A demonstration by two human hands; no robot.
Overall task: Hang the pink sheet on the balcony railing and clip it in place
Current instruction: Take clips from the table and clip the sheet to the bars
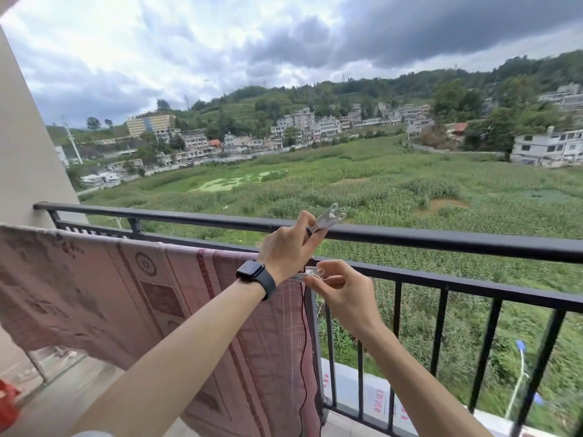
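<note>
In the head view, a black balcony railing (410,236) crosses the picture from 9 o'clock to 3 o'clock, with a lower rail and upright bars under it. Behind it lie a green field (378,190), houses on a hillside (299,121) and a cloudy sky. A pale wall (28,137) stands at 9 o'clock, and something red (8,408) shows at 8 o'clock on the floor.

The left hand (288,247) is raised near the centre, with a dark watch (254,275) on the wrist. Its fingers are closed around a metal clip (326,217), which sticks out above the top rail. The right hand (342,290) is just below, at 5 o'clock from the left hand. Its thumb and fingers pinch a second metal clip (312,273) at the lower rail.

The pink sheet (142,294) hangs over the lower rail from 9 o'clock to the centre. Its right edge is directly under both hands, and the second clip sits at this upper corner. I cannot tell if this clip already bites the cloth.
</note>
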